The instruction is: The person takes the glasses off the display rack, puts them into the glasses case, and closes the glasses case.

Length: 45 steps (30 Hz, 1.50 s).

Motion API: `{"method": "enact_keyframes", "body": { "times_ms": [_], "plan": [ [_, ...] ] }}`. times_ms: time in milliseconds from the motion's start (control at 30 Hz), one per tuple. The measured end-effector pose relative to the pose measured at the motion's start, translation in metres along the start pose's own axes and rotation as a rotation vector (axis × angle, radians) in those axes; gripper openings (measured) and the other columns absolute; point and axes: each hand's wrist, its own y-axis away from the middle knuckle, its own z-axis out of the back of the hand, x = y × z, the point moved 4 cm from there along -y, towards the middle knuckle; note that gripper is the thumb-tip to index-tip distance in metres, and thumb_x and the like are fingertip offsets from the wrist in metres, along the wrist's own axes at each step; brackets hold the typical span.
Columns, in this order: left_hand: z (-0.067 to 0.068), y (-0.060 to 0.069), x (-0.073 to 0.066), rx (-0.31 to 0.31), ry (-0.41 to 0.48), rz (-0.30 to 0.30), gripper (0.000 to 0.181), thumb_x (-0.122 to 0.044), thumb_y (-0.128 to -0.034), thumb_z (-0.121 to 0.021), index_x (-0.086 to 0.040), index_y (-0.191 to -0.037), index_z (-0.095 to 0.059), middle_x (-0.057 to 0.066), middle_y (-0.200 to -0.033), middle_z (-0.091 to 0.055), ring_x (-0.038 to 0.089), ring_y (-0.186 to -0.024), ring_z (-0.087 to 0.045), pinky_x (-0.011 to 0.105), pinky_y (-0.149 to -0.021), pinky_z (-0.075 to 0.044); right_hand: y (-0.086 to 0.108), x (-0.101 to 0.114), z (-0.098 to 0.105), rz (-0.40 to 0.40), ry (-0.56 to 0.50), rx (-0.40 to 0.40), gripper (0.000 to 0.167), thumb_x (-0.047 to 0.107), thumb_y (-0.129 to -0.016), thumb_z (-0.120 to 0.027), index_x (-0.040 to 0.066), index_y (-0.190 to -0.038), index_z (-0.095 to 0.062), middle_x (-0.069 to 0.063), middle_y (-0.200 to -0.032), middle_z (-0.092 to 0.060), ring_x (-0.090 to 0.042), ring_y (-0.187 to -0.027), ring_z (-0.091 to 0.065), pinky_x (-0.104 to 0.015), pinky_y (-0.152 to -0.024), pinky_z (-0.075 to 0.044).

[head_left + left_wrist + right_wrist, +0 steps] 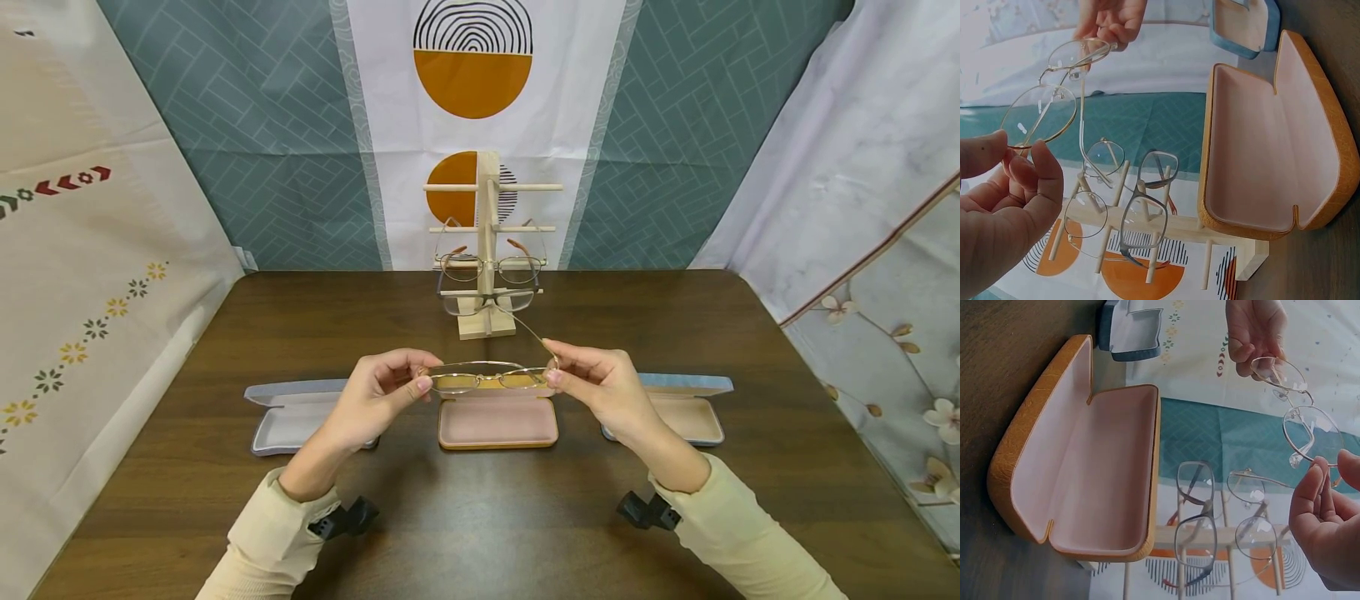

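The dark wood-grain table (pixel 480 525) carries, left to right, an open grey-blue case (pixel 288 427), an open orange case (pixel 498 423) and an open blue case (pixel 690 419); behind them stands a wooden rack (pixel 487 187).

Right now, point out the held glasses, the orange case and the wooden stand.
Held glasses (pixel 489 378), head view: the bridge.
Orange case (pixel 1244 150), left wrist view: pink lining.
Wooden stand (pixel 486 243), head view: upright post.

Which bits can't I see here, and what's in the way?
Head view: part of the left case, behind the left hand.
Head view: part of the right case, behind the right hand.
Head view: any writing on the held glasses, too small to tell.
Left wrist view: the right case's end, cut off by the top edge.
Right wrist view: most of the foot of the stand, behind the orange case.
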Motion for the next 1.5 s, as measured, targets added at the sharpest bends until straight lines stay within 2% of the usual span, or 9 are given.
{"method": "enact_keyframes", "body": {
  "times_ms": [100,333,600,933,1100,1333,1500],
  "plan": [
    [0.0002,0.0000,-0.0001,0.000,0.001,0.001,0.018,0.010,-0.0839,-0.056,0.011,-0.102,-0.058,0.007,-0.069,-0.052,0.014,-0.064,-0.059,0.027,-0.059,-0.051,-0.0005,0.0002,0.0000,0.004,-0.002,0.004,0.037,-0.010,-0.082,-0.058,-0.009,-0.119,-0.055,0.002,-0.085,-0.064,-0.009,-0.074,-0.062,-0.023,-0.066,-0.052],
    [0.0004,-0.0001,0.0000,-0.002,0.011,0.005,0.018,0.011,-0.0837,-0.056,0.012,-0.102,-0.058,0.006,-0.069,-0.052,0.013,-0.064,-0.059,0.027,-0.059,-0.051,-0.0014,0.0004,-0.0001,-0.002,-0.006,0.023,0.037,-0.009,-0.083,-0.059,-0.019,-0.117,-0.048,0.002,-0.086,-0.064,-0.009,-0.074,-0.062,-0.024,-0.066,-0.052],
    [-0.0003,-0.0006,0.0011,0.002,0.034,-0.001,0.019,0.012,-0.0837,-0.055,0.013,-0.102,-0.057,0.007,-0.069,-0.052,0.012,-0.065,-0.058,0.029,-0.062,-0.053,-0.0031,0.0013,0.0005,-0.005,-0.016,0.038,0.037,-0.009,-0.083,-0.058,-0.020,-0.116,-0.048,0.002,-0.086,-0.063,-0.009,-0.077,-0.062,-0.027,-0.068,-0.053],
    [0.0009,-0.0006,0.0005,0.001,0.019,-0.008,0.018,0.011,-0.0840,-0.055,0.013,-0.102,-0.058,0.006,-0.069,-0.052,0.022,-0.064,-0.058,0.029,-0.061,-0.052,-0.0046,0.0027,0.0001,-0.029,-0.010,0.056,0.039,-0.006,-0.084,-0.059,-0.023,-0.116,-0.045,0.003,-0.086,-0.063,-0.009,-0.077,-0.061,-0.028,-0.068,-0.053],
    [0.0012,-0.0009,0.0008,0.001,0.021,0.000,0.018,0.010,-0.0843,-0.055,0.012,-0.102,-0.058,0.005,-0.069,-0.052,0.024,-0.064,-0.059,0.029,-0.061,-0.052,-0.0056,0.0024,0.0005,-0.028,-0.020,0.066,0.039,-0.006,-0.084,-0.059,-0.022,-0.116,-0.046,0.002,-0.087,-0.064,-0.009,-0.077,-0.061,-0.027,-0.068,-0.053],
    [0.0010,-0.0014,0.0011,-0.004,0.029,0.004,0.018,0.011,-0.0839,-0.055,0.013,-0.102,-0.058,0.004,-0.069,-0.051,0.018,-0.064,-0.059,0.032,-0.063,-0.053,-0.0062,0.0014,0.0013,-0.055,-0.010,0.079,0.039,-0.004,-0.084,-0.060,-0.020,-0.117,-0.047,0.002,-0.087,-0.064,-0.010,-0.078,-0.062,-0.030,-0.069,-0.053],
    [0.0006,-0.0022,0.0012,-0.004,0.031,0.004,0.018,0.011,-0.0838,-0.055,0.013,-0.102,-0.058,0.005,-0.069,-0.052,0.020,-0.064,-0.058,0.032,-0.064,-0.053,-0.0070,0.0025,0.0017,-0.051,0.005,0.078,0.039,-0.004,-0.084,-0.060,-0.021,-0.116,-0.047,0.003,-0.086,-0.065,-0.009,-0.077,-0.062,-0.029,-0.068,-0.053]
  ]
}}
